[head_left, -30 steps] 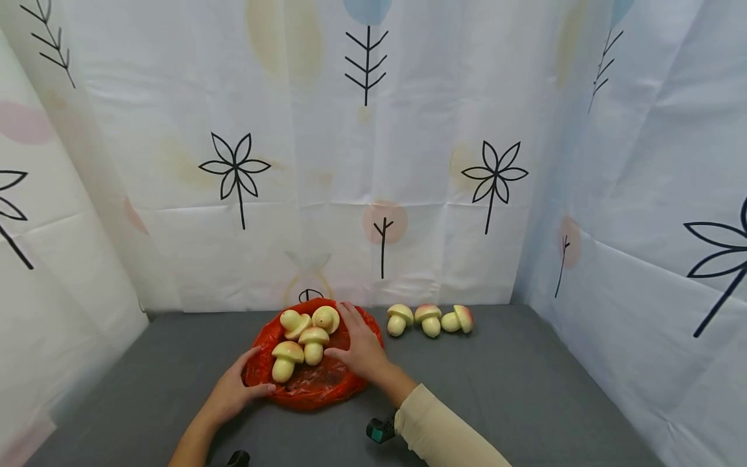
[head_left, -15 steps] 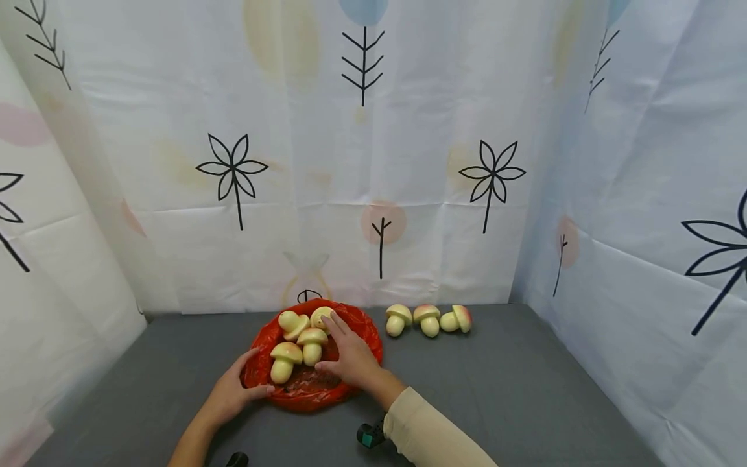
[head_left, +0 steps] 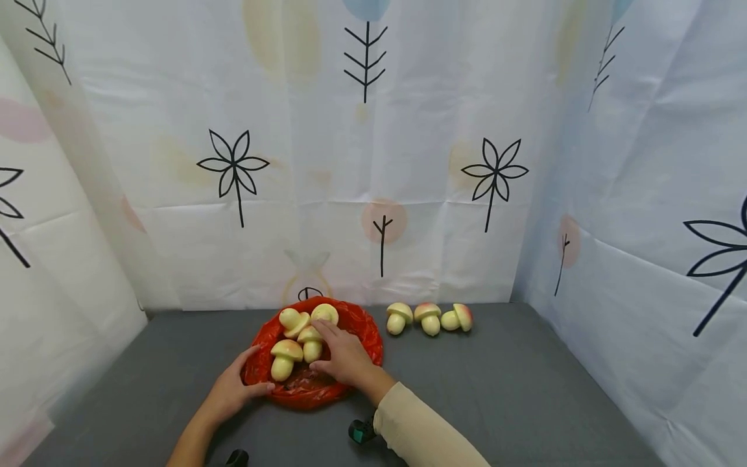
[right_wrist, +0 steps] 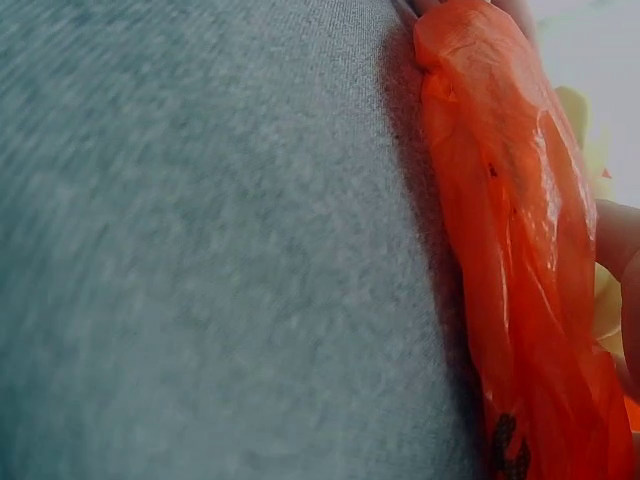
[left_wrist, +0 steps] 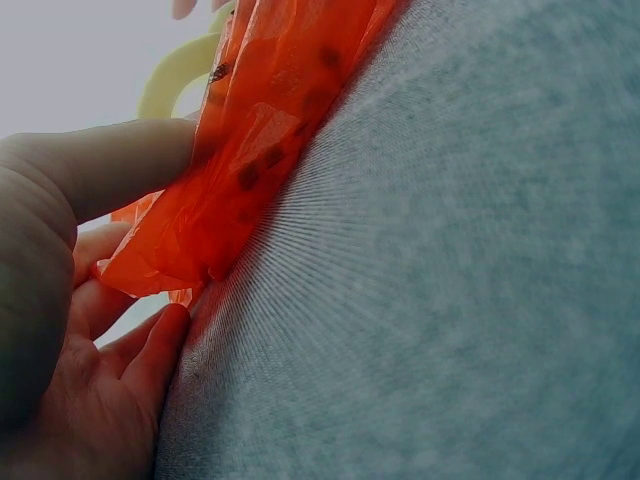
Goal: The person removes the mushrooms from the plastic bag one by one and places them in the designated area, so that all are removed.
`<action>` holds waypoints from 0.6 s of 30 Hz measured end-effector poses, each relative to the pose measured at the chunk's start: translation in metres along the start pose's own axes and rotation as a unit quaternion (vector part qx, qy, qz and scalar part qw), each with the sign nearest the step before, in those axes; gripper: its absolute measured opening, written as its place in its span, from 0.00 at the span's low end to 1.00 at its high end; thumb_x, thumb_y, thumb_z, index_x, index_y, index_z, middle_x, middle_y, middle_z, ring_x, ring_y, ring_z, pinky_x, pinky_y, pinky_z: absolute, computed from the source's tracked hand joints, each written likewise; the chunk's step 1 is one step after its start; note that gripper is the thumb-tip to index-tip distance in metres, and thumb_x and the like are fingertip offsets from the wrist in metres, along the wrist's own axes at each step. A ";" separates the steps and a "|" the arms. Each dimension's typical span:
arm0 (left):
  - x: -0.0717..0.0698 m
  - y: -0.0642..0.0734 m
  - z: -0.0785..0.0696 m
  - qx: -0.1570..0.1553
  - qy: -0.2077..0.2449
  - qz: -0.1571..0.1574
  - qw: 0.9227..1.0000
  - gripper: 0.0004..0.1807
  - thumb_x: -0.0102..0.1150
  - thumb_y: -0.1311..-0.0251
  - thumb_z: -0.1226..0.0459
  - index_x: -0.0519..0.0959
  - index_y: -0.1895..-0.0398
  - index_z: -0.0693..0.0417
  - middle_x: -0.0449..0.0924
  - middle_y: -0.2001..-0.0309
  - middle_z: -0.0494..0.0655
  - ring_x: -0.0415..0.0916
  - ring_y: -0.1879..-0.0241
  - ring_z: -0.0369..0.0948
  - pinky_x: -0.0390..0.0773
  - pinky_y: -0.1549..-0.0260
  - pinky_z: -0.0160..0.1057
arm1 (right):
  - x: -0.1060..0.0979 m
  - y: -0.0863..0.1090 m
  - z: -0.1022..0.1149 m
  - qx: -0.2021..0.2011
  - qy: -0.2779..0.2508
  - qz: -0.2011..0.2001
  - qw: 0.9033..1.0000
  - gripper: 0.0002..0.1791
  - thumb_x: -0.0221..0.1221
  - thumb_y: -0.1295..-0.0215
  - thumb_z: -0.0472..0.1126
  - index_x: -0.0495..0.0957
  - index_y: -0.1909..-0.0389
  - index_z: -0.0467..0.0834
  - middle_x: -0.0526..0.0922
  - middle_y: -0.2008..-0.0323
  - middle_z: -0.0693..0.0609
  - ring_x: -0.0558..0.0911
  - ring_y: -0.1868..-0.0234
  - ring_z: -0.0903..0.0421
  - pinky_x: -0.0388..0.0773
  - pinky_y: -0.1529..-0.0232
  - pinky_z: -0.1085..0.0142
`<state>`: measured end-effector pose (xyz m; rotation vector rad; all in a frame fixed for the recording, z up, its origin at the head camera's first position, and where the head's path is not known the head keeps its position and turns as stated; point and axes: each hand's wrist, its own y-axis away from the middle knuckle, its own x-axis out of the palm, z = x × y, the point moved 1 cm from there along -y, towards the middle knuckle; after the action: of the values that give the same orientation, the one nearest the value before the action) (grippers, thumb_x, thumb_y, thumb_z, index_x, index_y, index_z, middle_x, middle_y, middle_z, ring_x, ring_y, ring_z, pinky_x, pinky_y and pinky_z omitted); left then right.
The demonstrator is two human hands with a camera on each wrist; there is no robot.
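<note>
A red plastic bag (head_left: pixel 366 331), its rim rolled down, lies on the grey table and holds several toy mushrooms with pale yellow stems. My left hand (head_left: pixel 229 393) holds the bag's left edge between thumb and fingers; the left wrist view has the thumb on the red plastic (left_wrist: pixel 255 150). Inside the bag, my right hand (head_left: pixel 350 360) reaches over the middle mushroom (head_left: pixel 312 351), fingers extended by its cap and thumb near its stem. Whether it touches the mushroom I cannot tell. A front-left mushroom (head_left: pixel 283 368) and a back mushroom (head_left: pixel 325 314) sit near it.
Three more mushrooms stand or lie in a row behind and right of the bag, among them a tipped mushroom (head_left: pixel 458 318). Patterned white curtains (head_left: pixel 303 162) enclose the table (head_left: pixel 496 395). A black device (head_left: pixel 360 431) is at the right wrist.
My right hand has moved left and down, from the bag's right side to the middle mushroom. The left hand stays at the bag's left edge.
</note>
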<state>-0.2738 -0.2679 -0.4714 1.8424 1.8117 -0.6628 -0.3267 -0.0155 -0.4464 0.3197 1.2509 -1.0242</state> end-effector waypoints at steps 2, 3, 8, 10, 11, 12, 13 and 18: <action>0.000 0.001 0.000 0.002 0.002 -0.001 1.000 0.54 0.72 0.51 0.46 0.54 0.27 0.58 0.54 0.31 0.72 0.53 0.33 0.67 0.56 0.40 0.67 | 0.000 -0.002 0.002 -0.002 0.007 -0.003 1.000 0.47 0.68 0.43 0.54 0.56 0.25 0.54 0.61 0.28 0.57 0.70 0.35 0.51 0.67 0.39 0.49; 0.000 0.001 0.000 0.002 0.004 -0.002 1.000 0.54 0.72 0.51 0.46 0.54 0.27 0.58 0.54 0.31 0.72 0.53 0.33 0.66 0.56 0.40 0.67 | 0.000 -0.003 0.003 -0.002 0.014 -0.003 1.000 0.47 0.68 0.43 0.54 0.57 0.25 0.54 0.61 0.29 0.57 0.71 0.36 0.51 0.68 0.39 0.49; -0.001 0.002 -0.001 0.003 0.006 -0.001 1.000 0.54 0.72 0.51 0.47 0.54 0.27 0.58 0.54 0.31 0.71 0.53 0.33 0.66 0.56 0.39 0.66 | 0.005 -0.008 0.006 0.002 0.046 0.003 0.999 0.46 0.68 0.44 0.55 0.57 0.26 0.56 0.60 0.28 0.56 0.73 0.39 0.52 0.69 0.41 0.50; -0.001 0.002 -0.001 0.005 0.004 0.000 1.000 0.54 0.72 0.50 0.47 0.54 0.27 0.59 0.54 0.31 0.72 0.53 0.33 0.66 0.56 0.39 0.67 | 0.007 -0.009 0.007 0.004 0.054 0.003 0.999 0.46 0.69 0.44 0.55 0.57 0.26 0.56 0.59 0.28 0.56 0.73 0.39 0.52 0.69 0.41 0.51; -0.001 0.002 -0.002 0.006 0.005 0.000 1.000 0.54 0.72 0.50 0.47 0.54 0.27 0.59 0.54 0.31 0.72 0.53 0.33 0.67 0.55 0.39 0.67 | 0.008 -0.010 0.007 0.005 0.058 0.001 0.998 0.46 0.69 0.44 0.55 0.57 0.26 0.56 0.59 0.28 0.56 0.73 0.40 0.52 0.69 0.41 0.51; -0.001 0.002 -0.002 0.006 0.004 -0.001 1.000 0.53 0.72 0.50 0.47 0.54 0.27 0.59 0.54 0.31 0.72 0.53 0.33 0.67 0.55 0.39 0.67 | 0.009 -0.010 0.007 0.005 0.063 -0.001 0.998 0.46 0.69 0.43 0.55 0.57 0.26 0.56 0.58 0.28 0.56 0.74 0.40 0.52 0.69 0.41 0.51; -0.001 0.002 -0.002 0.006 0.004 -0.001 1.000 0.53 0.72 0.50 0.47 0.54 0.27 0.59 0.54 0.31 0.72 0.53 0.33 0.67 0.55 0.39 0.67 | 0.010 -0.010 0.007 0.005 0.069 -0.003 0.998 0.45 0.68 0.43 0.55 0.58 0.26 0.56 0.58 0.28 0.57 0.74 0.41 0.52 0.70 0.41 0.52; -0.001 0.001 -0.002 0.006 -0.001 -0.003 1.000 0.53 0.72 0.50 0.46 0.55 0.27 0.59 0.54 0.31 0.72 0.53 0.33 0.66 0.56 0.39 0.67 | 0.012 -0.009 0.007 -0.008 0.090 -0.028 0.995 0.42 0.68 0.42 0.54 0.61 0.29 0.54 0.62 0.30 0.56 0.75 0.43 0.52 0.71 0.42 0.53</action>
<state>-0.2724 -0.2673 -0.4691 1.8436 1.8168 -0.6792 -0.3302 -0.0308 -0.4518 0.3729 1.4369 -1.0513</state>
